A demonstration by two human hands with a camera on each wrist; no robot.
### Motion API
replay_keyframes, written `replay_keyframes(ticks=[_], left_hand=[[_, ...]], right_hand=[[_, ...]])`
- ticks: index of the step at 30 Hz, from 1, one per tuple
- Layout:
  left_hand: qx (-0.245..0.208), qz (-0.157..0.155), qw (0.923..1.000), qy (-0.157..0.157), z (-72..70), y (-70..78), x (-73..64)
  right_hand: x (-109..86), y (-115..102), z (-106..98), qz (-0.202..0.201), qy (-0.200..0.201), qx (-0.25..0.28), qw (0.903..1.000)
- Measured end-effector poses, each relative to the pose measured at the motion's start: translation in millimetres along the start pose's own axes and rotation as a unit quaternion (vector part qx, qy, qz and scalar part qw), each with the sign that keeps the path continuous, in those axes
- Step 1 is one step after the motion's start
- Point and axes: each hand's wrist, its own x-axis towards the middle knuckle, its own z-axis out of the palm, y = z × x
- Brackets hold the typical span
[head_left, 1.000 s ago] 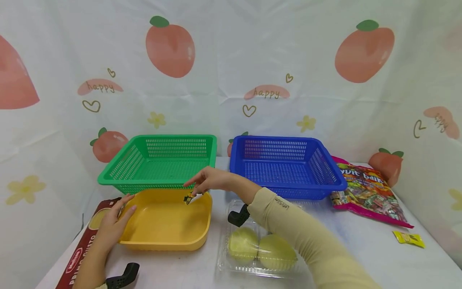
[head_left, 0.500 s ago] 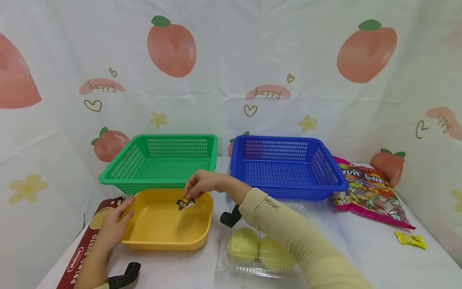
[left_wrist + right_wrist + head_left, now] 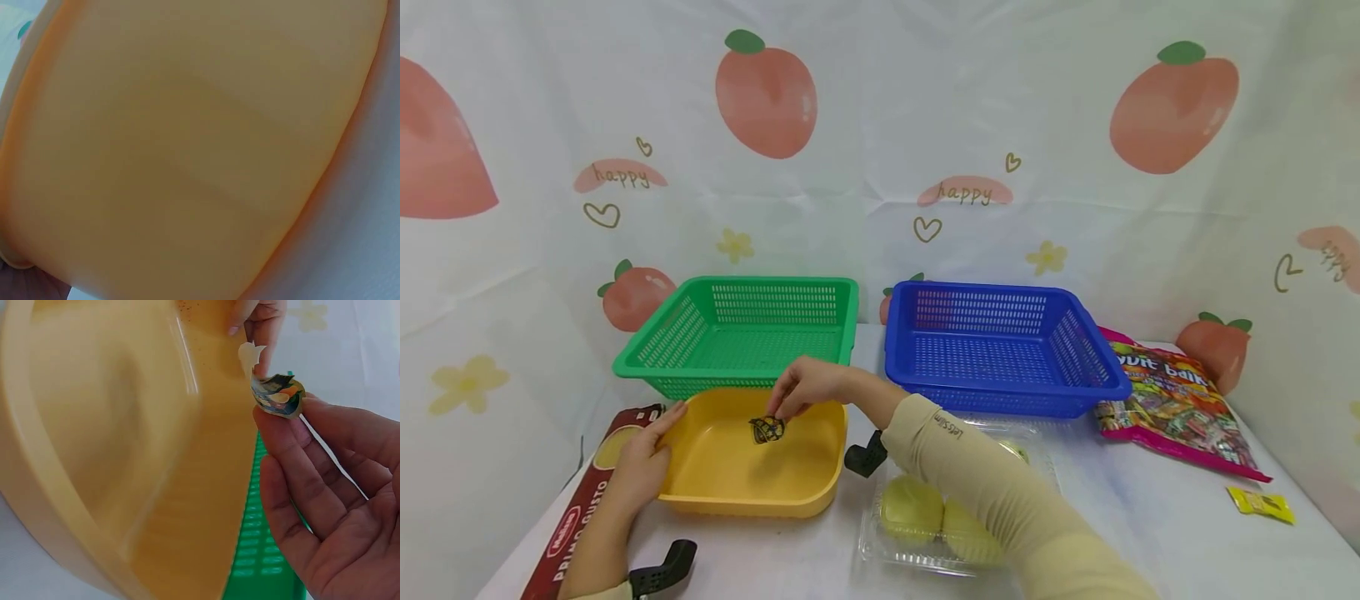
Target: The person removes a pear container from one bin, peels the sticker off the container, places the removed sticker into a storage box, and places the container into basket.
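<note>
Between thumb and fingertips my right hand [image 3: 808, 386] pinches a small curled sticker [image 3: 767, 429] over the yellow basin [image 3: 737, 492]. In the right wrist view the sticker [image 3: 279, 395] has dark, colourful print, a pale edge and a white curled flap. My left hand [image 3: 642, 462] grips the basin's left rim, its thumb on the inner side in the right wrist view. The outer wall of the basin [image 3: 187, 150] fills most of the left wrist view, where only a bit of a hand shows at the lower left corner.
Behind the basin stand a green basket [image 3: 625, 367] and a blue basket [image 3: 1007, 398]. A clear clamshell box [image 3: 917, 567] with pale round items lies under the right forearm. A candy bag [image 3: 1180, 408] and a yellow packet [image 3: 1261, 505] are on the right, a long red-brown box [image 3: 576, 517] on the left.
My right hand has gone from an extended forefinger to a pinch on the sticker, moving left and slightly down over the basin. My left hand stays at the basin's rim.
</note>
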Motion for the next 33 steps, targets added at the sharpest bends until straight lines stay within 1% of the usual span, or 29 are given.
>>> replay_keyframes(ticks=[5,10,15,19,23,31,33], left_hand=[[0.005,-0.005,1.0000,-0.002,-0.4,1.2,-0.7],[-0.002,-0.020,0.9997,-0.013,-0.4,1.5,-0.7],[-0.004,-0.019,0.9997,-0.015,-1.2,3.4,1.2],[-0.010,-0.027,0.9993,-0.025,-2.6,4.3,2.2],[-0.010,-0.033,0.9990,-0.028,-3.0,4.5,3.3],[-0.011,-0.048,0.9981,-0.035,-2.2,5.9,3.6],[-0.012,-0.048,0.9982,-0.034,-1.8,6.0,3.4]], right_hand=[[3.4,-0.8,2.7,-0.002,-0.005,-0.005,1.0000],[6.4,0.4,5.5,0.002,-0.011,0.018,0.9998],[9.1,2.3,6.3,0.013,-0.014,0.029,0.9994],[10.0,2.1,6.0,0.022,-0.017,0.022,0.9994],[10.2,1.4,5.2,0.026,-0.023,0.012,0.9993],[10.0,0.6,7.5,0.010,-0.017,-0.020,0.9996],[10.1,0.7,8.8,0.005,-0.014,-0.029,0.9995]])
